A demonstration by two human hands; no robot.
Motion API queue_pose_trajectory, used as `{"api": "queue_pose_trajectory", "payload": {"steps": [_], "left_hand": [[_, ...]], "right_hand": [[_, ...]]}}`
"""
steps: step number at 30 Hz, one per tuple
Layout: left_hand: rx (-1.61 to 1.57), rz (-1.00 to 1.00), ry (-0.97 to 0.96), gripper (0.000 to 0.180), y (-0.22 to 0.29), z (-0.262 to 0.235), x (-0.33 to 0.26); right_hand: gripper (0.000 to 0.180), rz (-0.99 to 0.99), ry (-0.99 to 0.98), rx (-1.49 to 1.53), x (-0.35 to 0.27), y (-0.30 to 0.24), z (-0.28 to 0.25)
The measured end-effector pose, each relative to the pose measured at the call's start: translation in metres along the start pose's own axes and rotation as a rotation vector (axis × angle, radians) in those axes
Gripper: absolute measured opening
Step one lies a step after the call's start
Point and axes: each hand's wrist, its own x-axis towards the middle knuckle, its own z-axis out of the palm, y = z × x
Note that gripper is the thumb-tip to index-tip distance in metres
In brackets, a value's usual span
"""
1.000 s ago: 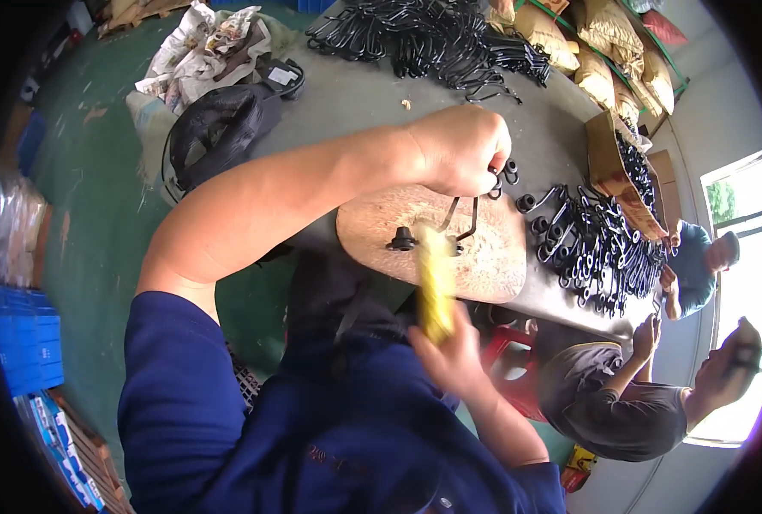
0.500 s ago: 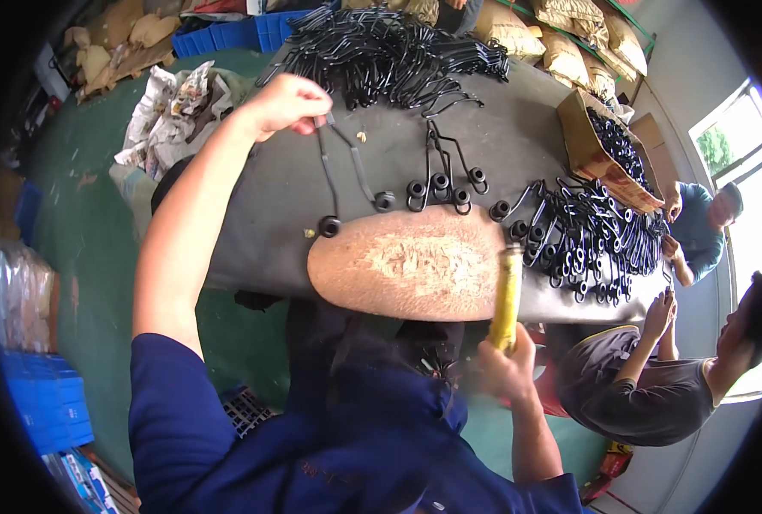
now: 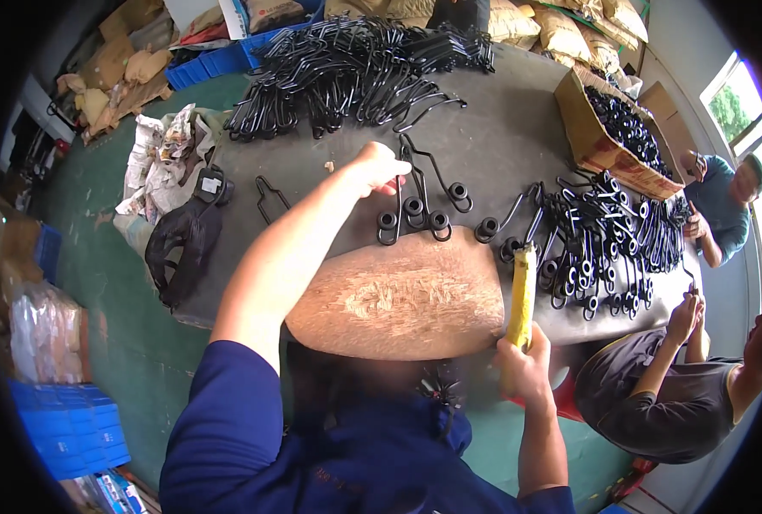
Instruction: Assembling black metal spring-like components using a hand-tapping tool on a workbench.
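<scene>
My left hand [image 3: 382,170] is closed in a pinch at the upper part of a bent black metal rod [image 3: 398,206] with a black ring at its lower end. That rod belongs to a small group of similar rods [image 3: 439,176] behind the wooden block. Another bent rod [image 3: 265,193] lies left of my left forearm, which hides its lower part. In my right hand [image 3: 526,364] is a yellow stick-shaped tool [image 3: 523,295], held upright at the block's right end. The oval wooden block [image 3: 398,300] has a rough, chipped top.
A big heap of black rods [image 3: 346,77] covers the far side of the grey table [image 3: 509,111]. More ringed rods [image 3: 599,240] lie at right, before a cardboard box [image 3: 586,150] of black parts. Two people [image 3: 655,385] work at right. A black bag [image 3: 184,244] rests at the left edge.
My left hand has let go of the bent rod at left and moved right to the small group. The tool stays in my right hand. The view has shifted somewhat.
</scene>
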Motion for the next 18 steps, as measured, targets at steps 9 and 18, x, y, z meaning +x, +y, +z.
{"api": "queue_pose_trajectory", "payload": {"steps": [9,18], "left_hand": [[-0.279,0.353,-0.131,0.064,0.042,0.022,-0.119],[0.081,0.802,-0.108,0.014,0.053,0.043,-0.208]], "right_hand": [[0.020,-0.013,0.004,0.055,0.003,0.009,-0.001],[0.024,-0.133,0.048,-0.070,-0.026,0.002,0.011]]}}
